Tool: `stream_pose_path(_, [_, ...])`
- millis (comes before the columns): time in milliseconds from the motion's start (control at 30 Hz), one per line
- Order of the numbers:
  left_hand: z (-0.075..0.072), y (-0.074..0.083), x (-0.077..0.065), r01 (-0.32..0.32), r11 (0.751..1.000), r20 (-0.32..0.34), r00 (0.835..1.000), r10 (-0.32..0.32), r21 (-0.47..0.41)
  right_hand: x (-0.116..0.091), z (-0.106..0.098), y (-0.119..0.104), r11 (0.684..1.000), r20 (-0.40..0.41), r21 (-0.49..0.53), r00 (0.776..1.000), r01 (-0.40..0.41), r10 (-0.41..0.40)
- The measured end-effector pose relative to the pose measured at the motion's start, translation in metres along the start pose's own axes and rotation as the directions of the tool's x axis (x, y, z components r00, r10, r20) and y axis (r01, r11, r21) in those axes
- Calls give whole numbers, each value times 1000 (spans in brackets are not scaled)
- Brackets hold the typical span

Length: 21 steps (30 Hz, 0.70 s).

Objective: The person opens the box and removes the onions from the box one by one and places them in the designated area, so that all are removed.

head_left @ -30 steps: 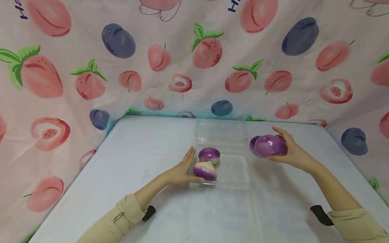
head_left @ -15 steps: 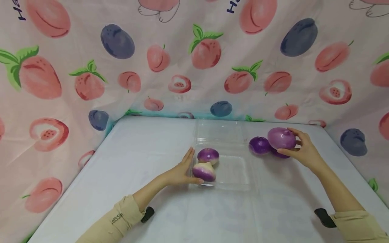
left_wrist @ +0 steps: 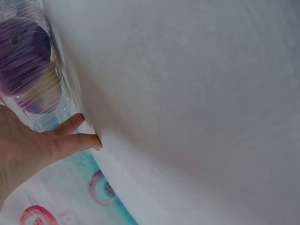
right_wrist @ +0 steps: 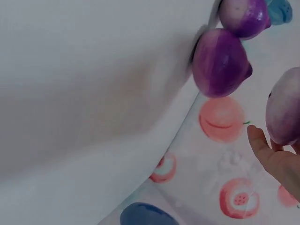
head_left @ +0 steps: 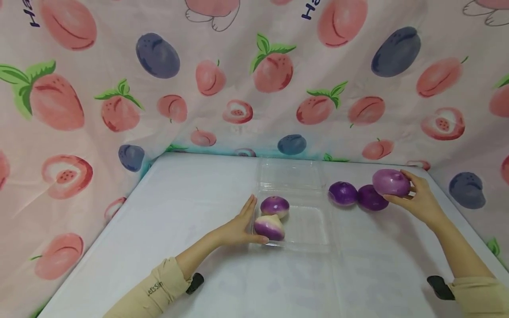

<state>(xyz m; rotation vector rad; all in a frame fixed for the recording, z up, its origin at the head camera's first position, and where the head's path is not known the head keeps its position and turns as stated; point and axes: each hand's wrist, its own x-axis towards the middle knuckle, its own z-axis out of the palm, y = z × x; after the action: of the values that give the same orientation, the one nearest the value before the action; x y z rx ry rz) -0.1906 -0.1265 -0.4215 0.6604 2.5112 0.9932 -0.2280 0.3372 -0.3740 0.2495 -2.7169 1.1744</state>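
My right hand grips a light purple onion between thumb and fingers, raised at the right of the table. In the right wrist view this onion is partly cut off by the frame. Just left of it, two darker purple onions lie side by side on the table. My left hand rests against the left side of a clear plastic box, fingers straight along the wall and thumb at the front corner. Inside the box's left part are two purple-and-white, onion-like bulbs, one behind the other.
The box's clear lid lies folded back behind it, toward the rear of the white table. A fruit-printed cloth hangs behind the table and along its sides.
My right hand has moved right with the light purple onion, from in front of the two darker onions to their right side, uncovering them. The left hand keeps its place at the box.
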Motion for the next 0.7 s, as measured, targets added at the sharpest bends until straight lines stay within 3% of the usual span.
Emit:
stream_pose_path(333, [0,0,1,2,1000,13,1000,-2,2,14,-15,27,996,-10,-84,999,37,-38])
stream_pose_path(467, [-2,-1,1,-8,1000,1,1000,8,-7,19,-15,35,995,-21,-104,1000,-5,3])
stream_pose_path(700, [-1,-2,0,-12,1000,9,1000,12,-18,17,-18,53,970,31,-190,986,-153,162])
